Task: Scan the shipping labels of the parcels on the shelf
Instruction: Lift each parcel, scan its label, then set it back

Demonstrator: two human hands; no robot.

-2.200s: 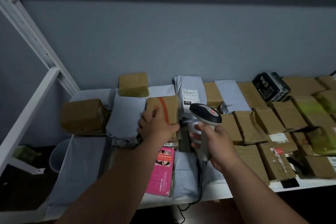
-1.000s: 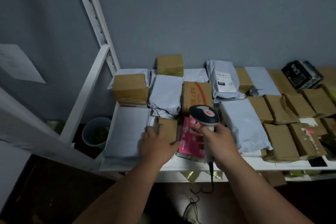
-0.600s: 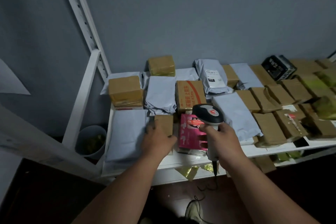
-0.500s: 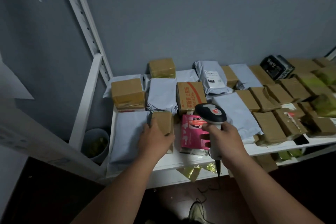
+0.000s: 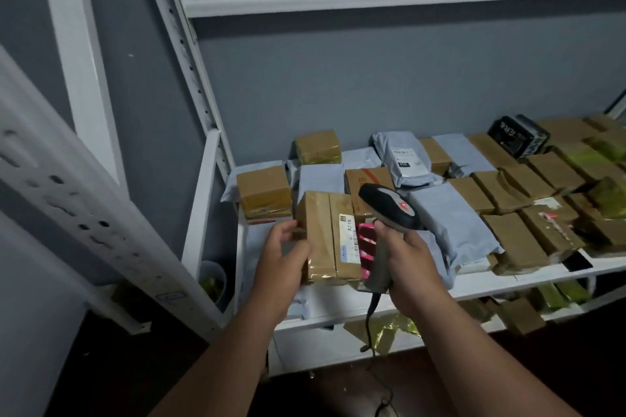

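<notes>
**Parcel raised for scanning, label facing the reader**

The left hand holds a brown parcel lifted off the shelf, thumb and fingers curled round its left edge. The parcel stands nearly upright and is turned so that its white label, running down the right side of the near face, points toward the person. In my judgement this tilt is deliberate: it exposes the barcode to the reader and leaves the label uncovered by the gripping fingers.

The right hand is wrapped tight round the grip of a corded scanner, just right of the parcel. The scanner head sits level with the parcel's top edge and angles left and down toward the label. Whether a finger rests on the trigger cannot be told. The cord hangs below the hand, in front of the shelf edge.

Behind the parcel lie a red-printed carton and a pink packet, the latter partly hidden between parcel and scanner. Further brown boxes and grey mailers fill the shelf to the right of the parcel; one grey mailer shows its label upward.

Assessment: the scan of this parcel appears imminent, and many parcels remain.
</notes>
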